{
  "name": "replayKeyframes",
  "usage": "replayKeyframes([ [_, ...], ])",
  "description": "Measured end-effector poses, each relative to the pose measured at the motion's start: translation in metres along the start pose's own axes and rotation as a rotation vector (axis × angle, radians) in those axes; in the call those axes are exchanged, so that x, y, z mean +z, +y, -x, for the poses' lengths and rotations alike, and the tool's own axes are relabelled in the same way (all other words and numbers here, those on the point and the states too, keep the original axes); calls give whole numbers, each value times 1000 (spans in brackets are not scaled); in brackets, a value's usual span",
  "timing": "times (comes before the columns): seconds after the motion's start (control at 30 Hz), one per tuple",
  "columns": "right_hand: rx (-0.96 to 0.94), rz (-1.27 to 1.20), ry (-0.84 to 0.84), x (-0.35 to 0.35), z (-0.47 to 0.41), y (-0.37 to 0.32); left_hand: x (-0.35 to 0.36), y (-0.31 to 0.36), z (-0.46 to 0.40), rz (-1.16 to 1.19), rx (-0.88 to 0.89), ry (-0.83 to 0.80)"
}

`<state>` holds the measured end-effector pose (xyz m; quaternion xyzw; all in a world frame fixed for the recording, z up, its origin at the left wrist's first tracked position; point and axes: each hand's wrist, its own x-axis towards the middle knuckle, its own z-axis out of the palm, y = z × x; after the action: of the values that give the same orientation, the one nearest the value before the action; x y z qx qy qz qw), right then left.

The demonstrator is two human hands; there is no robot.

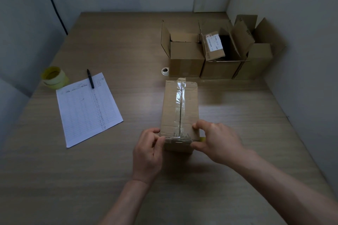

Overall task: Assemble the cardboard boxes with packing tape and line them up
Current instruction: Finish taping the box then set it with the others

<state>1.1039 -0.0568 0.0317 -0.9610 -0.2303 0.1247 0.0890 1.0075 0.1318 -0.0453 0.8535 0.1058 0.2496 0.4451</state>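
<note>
A closed cardboard box lies on the table in front of me, with clear tape running along its centre seam and over both ends. My left hand grips its near left corner, thumb on the taped edge. My right hand grips the near right corner, fingers on top and thumb on the front face. A bit of yellow shows under my right hand. Three boxes with their flaps open stand side by side at the back right. A tape roll with a yellow core sits at the far left.
A printed sheet lies left of the box with a black pen at its top edge. A small white ring sits in the table beside the open boxes. Grey walls enclose the table on the left, back and right.
</note>
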Motion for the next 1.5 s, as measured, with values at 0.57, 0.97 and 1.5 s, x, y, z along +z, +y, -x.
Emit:
replayKeyframes([
  [0.57, 16, -28, -32, -6, -1, -6, 5, -4, -11, 236, -691, 157],
  [0.97, -53, -250, -59, 10, 4, 18, 38, 12, -48, -696, 409, -461],
  [1.5, -47, -339, -140, 32, -9, 73, 32, 32, -62, -609, 443, -745],
])
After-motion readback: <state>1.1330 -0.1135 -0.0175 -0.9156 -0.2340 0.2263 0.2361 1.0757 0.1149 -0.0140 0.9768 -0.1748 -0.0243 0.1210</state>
